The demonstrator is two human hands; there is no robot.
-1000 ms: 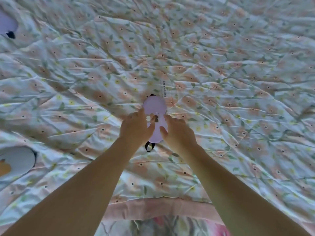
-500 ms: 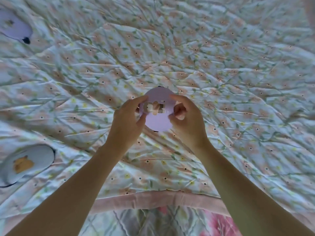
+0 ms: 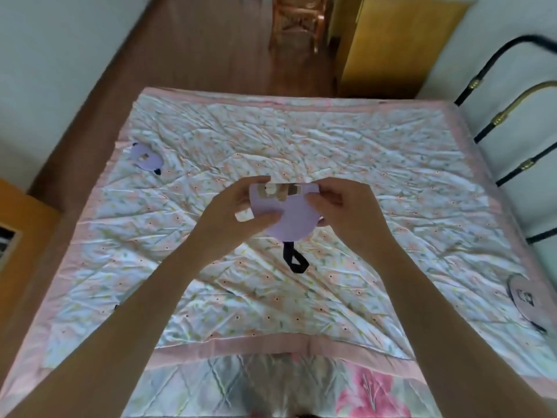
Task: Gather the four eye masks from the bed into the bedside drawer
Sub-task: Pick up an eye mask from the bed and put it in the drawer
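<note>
A lilac eye mask (image 3: pixel 287 217) with a small picture on it is held up over the middle of the bed, folded, its black strap dangling below. My left hand (image 3: pixel 233 211) pinches its left side and my right hand (image 3: pixel 346 211) grips its right side. A second lilac eye mask (image 3: pixel 146 158) lies at the bed's far left. A pink eye mask (image 3: pixel 526 300) lies near the right edge. A dark bit of strap peeks out beside my left forearm.
The floral quilt (image 3: pixel 361 164) covers the bed. A metal headboard (image 3: pixel 512 116) stands at the right. A wooden cabinet (image 3: pixel 18 230) sits by the left side, a yellow door (image 3: pixel 391 43) and a wooden chair (image 3: pixel 298 22) beyond the bed.
Both hands lifted the lilac eye mask off the quilt and raised it. My head pulled back and up, so the whole bed and room came into view.
</note>
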